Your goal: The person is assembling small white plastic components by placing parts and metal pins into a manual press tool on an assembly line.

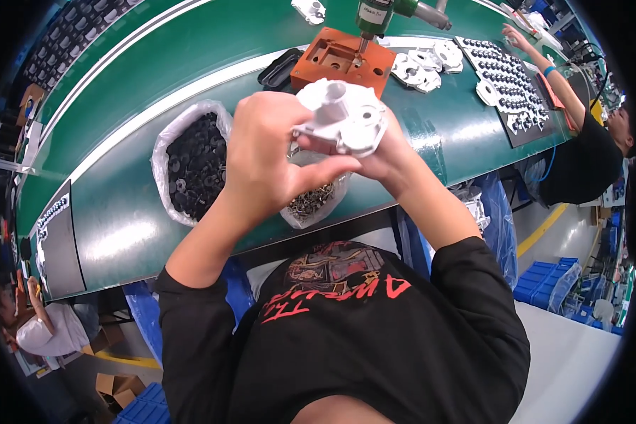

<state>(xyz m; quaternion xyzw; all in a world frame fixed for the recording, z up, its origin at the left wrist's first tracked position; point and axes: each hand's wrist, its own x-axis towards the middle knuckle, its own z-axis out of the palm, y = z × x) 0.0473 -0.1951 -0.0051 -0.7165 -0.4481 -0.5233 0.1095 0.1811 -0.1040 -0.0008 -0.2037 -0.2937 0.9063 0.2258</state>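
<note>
A white molded housing [359, 131] with a round raised tube is held up above the near edge of the green bench. My left hand [265, 145] is closed at its left side, fingers curled, thumb stretched beneath. From below and the right, my right hand [387, 159] grips the same housing; most of its fingers are hidden behind the part. Just beyond stands an orange fixture block [311, 71] with a carved cavity, under a green power driver [376, 15] whose bit points down at the block. Small brass screws [311, 205] lie in a plastic-lined container under my hands.
A plastic-lined container of black discs [191, 166] stands to the left. More white housings [425, 67] lie right of the block, near a board with rows of parts [512, 88]. A black tray [281, 69] touches the block's left. At right, a co-worker's arm [555, 74] reaches over the bench.
</note>
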